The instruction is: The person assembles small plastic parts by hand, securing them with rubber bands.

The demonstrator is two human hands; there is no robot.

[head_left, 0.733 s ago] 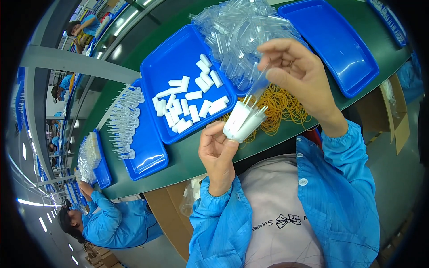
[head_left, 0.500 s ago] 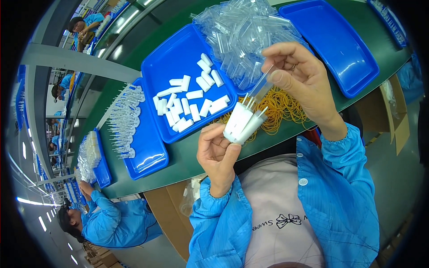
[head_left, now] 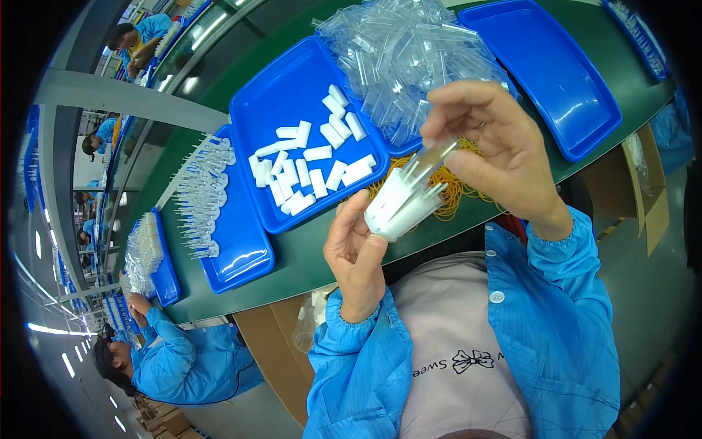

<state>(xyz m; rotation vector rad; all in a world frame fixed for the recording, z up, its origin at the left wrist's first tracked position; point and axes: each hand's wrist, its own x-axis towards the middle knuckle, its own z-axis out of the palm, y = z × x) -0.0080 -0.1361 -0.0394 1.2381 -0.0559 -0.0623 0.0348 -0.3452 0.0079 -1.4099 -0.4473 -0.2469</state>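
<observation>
Between the fingers and thumb of my left hand is a small bunch of white plastic pieces with thin pins pointing up and to the right. My right hand, closed in a pinch, has a clear plastic sleeve by its upper end. The sleeve's lower end sits at the pins of one white piece; I cannot tell how far it covers them. A pile of similar clear sleeves lies just beyond my right hand. Yellow-orange rubber bands are heaped behind the held pieces.
Loose white blocks lie in a blue tray left of the sleeves. Another blue tray holds rows of pinned pieces. At the right is a blue tray. A co-worker sits at the left; an open carton stands right.
My right hand has brought the clear sleeve down and closer to the pins of the white pieces. My left hand stays nearly in place.
</observation>
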